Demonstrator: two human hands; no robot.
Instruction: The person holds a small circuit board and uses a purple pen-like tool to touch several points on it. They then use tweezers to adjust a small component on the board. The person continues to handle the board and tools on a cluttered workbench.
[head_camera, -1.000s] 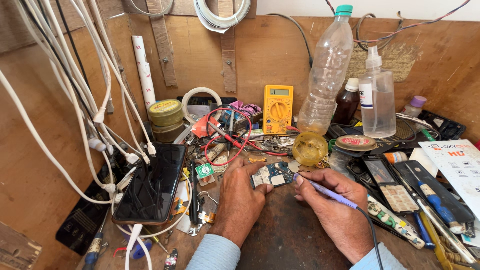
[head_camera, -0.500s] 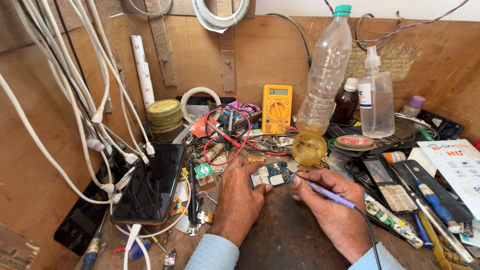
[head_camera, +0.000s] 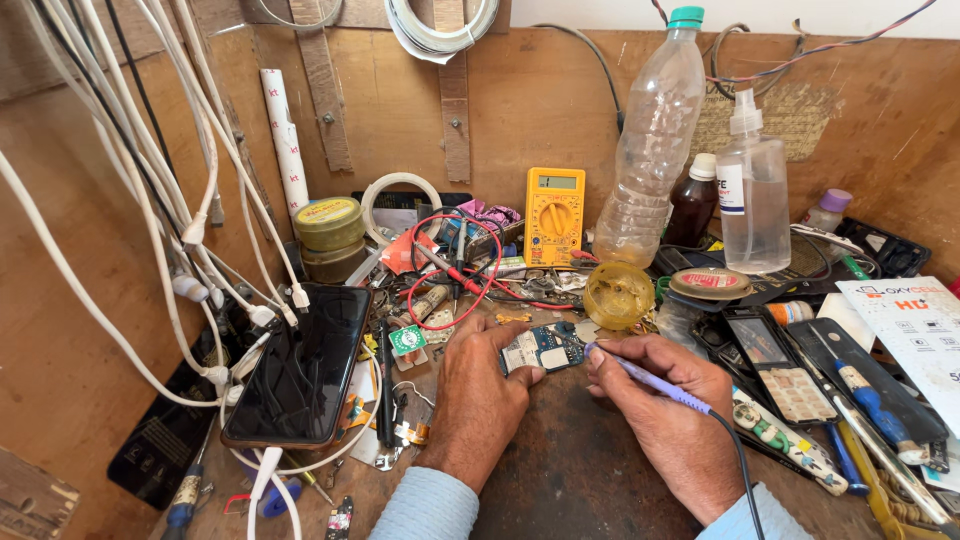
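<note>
Worktop (head_camera: 570, 480) carries one small circuit board (head_camera: 541, 349), lying at centre between two hands. Left hand (head_camera: 480, 400) pins the board with fingertips closed on its near-left edge. Right hand (head_camera: 670, 420) grips one purple soldering iron (head_camera: 655, 385), tip touching the board's right edge. Behind: one yellow multimeter (head_camera: 554, 214), three bottles (head_camera: 655, 140), one round yellow tin (head_camera: 618, 295). One black phone (head_camera: 305, 370) lies left.

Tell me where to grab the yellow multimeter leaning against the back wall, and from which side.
Grip the yellow multimeter by its two long side edges, near the middle, coming from the front and above. It stands nearly upright against the wooden wall, so its back is shut off, and the plastic bottle crowds its right edge.
</note>
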